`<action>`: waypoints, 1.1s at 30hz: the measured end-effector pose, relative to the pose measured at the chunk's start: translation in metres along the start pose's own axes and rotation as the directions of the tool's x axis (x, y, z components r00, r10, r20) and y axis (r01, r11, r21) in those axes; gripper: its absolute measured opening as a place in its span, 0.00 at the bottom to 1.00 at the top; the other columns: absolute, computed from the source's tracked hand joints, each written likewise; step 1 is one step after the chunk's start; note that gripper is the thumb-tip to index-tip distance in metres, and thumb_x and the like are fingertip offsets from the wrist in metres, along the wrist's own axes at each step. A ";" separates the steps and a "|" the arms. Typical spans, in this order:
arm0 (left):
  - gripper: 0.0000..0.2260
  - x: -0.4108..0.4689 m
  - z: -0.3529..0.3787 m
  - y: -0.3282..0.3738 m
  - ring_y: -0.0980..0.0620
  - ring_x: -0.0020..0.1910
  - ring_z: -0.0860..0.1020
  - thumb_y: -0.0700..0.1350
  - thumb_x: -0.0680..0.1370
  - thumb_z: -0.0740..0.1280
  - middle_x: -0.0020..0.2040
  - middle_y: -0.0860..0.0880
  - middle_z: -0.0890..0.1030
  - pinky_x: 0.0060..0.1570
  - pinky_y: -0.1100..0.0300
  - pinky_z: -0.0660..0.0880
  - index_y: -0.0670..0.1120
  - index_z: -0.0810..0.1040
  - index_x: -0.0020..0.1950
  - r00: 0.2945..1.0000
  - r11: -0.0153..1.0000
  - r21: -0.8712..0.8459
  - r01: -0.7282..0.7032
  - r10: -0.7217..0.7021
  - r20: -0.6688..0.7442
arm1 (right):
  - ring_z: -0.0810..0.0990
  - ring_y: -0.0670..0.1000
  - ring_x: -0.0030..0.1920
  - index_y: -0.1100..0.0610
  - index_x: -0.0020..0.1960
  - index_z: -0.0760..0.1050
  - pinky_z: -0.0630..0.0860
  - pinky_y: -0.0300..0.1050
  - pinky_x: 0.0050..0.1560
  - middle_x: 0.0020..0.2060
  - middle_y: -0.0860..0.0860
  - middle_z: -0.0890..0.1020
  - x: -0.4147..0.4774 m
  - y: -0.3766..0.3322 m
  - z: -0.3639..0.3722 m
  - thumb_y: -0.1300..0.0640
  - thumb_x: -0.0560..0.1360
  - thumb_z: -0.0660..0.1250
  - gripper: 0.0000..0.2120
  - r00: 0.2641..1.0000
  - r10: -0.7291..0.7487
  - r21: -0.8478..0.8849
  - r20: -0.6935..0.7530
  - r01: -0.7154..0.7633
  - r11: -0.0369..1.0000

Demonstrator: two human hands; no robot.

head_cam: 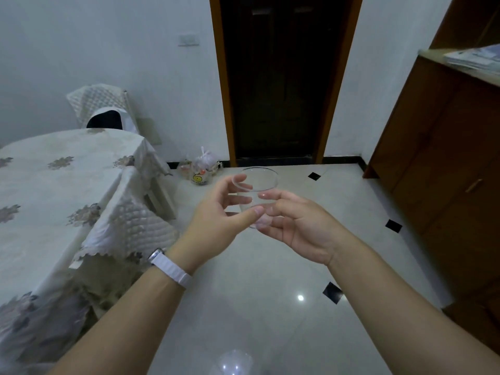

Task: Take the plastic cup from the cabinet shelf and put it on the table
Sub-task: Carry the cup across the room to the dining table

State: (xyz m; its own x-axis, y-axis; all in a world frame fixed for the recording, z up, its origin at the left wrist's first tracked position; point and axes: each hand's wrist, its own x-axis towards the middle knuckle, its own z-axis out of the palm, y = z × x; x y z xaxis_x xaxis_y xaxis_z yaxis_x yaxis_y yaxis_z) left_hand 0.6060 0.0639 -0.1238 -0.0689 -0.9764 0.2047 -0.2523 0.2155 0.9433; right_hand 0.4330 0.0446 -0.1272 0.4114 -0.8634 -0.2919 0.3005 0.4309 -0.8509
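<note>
Carry step: clear plastic cup (257,193) held upright in mid-air over the tiled floor (270,280), between left hand (219,220) and right hand (300,226), fingers of both closed lightly on its wall. Cloth-covered worktop (54,190) to the left, near. Keep grip gentle to avoid crushing the thin wall; keep rim level; swing left, clear the draped corner, set base flat well inside the edge

Both my arms reach out in front of me, hands meeting.

My left hand (221,220) and right hand (300,226) face each other, fingers curled, thumb tips nearly touching; both forearms are bare.
</note>
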 end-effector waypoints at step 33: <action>0.24 0.412 -0.153 -0.159 0.54 0.56 0.79 0.44 0.71 0.75 0.58 0.50 0.78 0.50 0.58 0.79 0.54 0.71 0.65 0.998 0.994 -0.112 -0.008 0.001 -0.062 | 0.84 0.58 0.52 0.60 0.61 0.76 0.80 0.52 0.56 0.54 0.63 0.83 0.456 -0.144 0.009 0.69 0.72 0.67 0.18 0.998 0.050 -0.106 0.035 -0.046 0.993</action>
State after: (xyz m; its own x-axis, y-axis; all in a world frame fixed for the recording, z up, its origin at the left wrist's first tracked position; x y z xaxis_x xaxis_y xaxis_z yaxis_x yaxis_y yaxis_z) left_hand 0.7654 -0.3752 -0.1495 -0.0093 -0.9750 0.2218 -0.1419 0.2209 0.9649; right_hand 0.5854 -0.4088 -0.1335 0.4558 -0.8310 -0.3189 0.1885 0.4402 -0.8779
